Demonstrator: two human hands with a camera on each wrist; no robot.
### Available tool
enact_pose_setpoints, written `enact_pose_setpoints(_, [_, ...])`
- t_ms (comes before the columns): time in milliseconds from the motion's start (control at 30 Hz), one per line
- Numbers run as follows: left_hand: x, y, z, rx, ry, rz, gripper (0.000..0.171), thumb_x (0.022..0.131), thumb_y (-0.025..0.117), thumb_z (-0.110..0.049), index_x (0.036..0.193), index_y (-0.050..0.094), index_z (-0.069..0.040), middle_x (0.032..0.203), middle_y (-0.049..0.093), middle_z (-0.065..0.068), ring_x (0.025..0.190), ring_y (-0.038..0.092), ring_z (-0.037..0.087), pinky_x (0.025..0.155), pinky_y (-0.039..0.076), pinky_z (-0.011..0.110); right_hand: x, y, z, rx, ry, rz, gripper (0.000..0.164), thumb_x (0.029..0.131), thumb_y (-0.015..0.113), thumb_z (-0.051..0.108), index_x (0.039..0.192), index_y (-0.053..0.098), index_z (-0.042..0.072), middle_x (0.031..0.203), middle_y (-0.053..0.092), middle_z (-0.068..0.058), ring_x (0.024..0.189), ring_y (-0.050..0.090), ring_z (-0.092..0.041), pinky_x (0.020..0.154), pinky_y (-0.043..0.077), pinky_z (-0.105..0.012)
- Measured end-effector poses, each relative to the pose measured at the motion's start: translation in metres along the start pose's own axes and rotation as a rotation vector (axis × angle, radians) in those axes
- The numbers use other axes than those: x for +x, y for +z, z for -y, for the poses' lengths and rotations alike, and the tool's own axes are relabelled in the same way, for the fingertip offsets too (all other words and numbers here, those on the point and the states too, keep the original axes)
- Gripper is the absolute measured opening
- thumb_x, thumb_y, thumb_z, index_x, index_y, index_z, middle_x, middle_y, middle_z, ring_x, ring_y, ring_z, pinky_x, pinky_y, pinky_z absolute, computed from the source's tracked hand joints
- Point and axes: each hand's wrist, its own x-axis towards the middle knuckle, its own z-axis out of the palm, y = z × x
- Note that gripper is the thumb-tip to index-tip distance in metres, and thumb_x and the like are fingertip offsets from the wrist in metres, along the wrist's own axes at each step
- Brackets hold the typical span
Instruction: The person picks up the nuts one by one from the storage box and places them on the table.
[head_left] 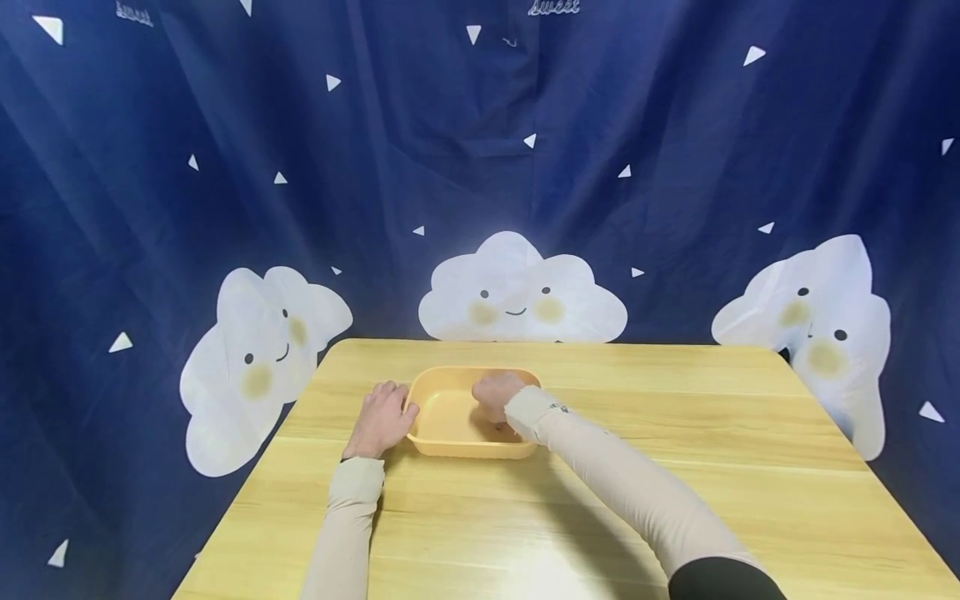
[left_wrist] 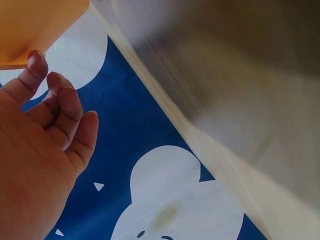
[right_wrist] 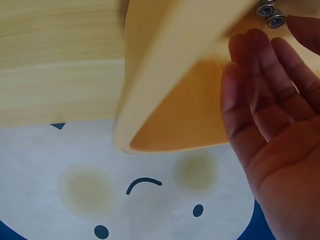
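A shallow yellow-orange plastic tray (head_left: 450,450) with rounded corners sits on the wooden table. My left hand (head_left: 380,419) is at its left side, thumb over the rim and fingers curled against the outside; in the left wrist view a fingertip meets the tray wall (left_wrist: 45,25). Inside the right end of the tray is my right hand (head_left: 498,395), reaching down with bent fingers. The right wrist view shows two small, round, silvery metal pieces (right_wrist: 276,21) with ringed centres, close to the thumb and fingertips. A visible gap separates the thumb from the fingers (right_wrist: 235,95).
The light wood table (head_left: 675,400) extends on both sides of the tray. Behind it hangs a dark blue curtain (head_left: 360,167) printed with white clouds and triangles. My right forearm (head_left: 622,475) crosses the table's near right part.
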Motion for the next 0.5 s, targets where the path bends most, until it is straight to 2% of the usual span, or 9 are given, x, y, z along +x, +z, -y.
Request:
enact_pose_setpoints(200, [-0.0005,0.0003,0.0004,-0.001,0.002,-0.004,0.019,0.097,0.057,-0.024,0.092,0.066,-0.008,0.092,0.062,0.010,0.093,0.057,0.032,0.084,0.046,0.049,0.0007,0.0006,0.0013,-0.012,-0.021,0.030,0.024,0.089,0.068,0.002,0.074,0.064,0.021,0.078,0.069,0.004,0.066,0.060,-0.010,0.058,0.052,-0.023])
enact_pose_setpoints(500, [-0.0008,-0.0013,-0.0016,0.003,-0.015,0.009,0.021,0.098,0.057,-0.025,0.098,0.067,-0.006,0.095,0.063,0.012,0.098,0.057,0.034,0.088,0.045,0.052,-0.0001,0.0029,0.0022,-0.025,-0.022,0.015,0.019,0.087,0.071,0.001,0.081,0.067,0.018,0.083,0.070,0.003,0.069,0.058,-0.010,0.060,0.052,-0.022])
